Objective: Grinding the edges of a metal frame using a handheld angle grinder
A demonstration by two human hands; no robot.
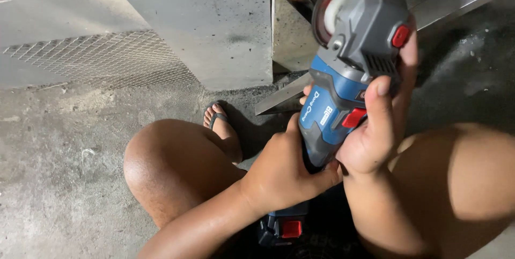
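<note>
I've got both hands clamped on the grinder (343,98), left hand (284,170) low, right hand (378,130) up by the disc (335,9), so a slip could nick my knee (161,162).

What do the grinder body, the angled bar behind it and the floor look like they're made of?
Grinder, held in the left hand and right hand: seemingly moulded plastic, matte blue and grey shells with red buttons. Bar: probably steel or aluminium, pale grey, smooth, with straight, sharp edges. Floor: apparently bare concrete, rough, mottled and dusty.
</note>
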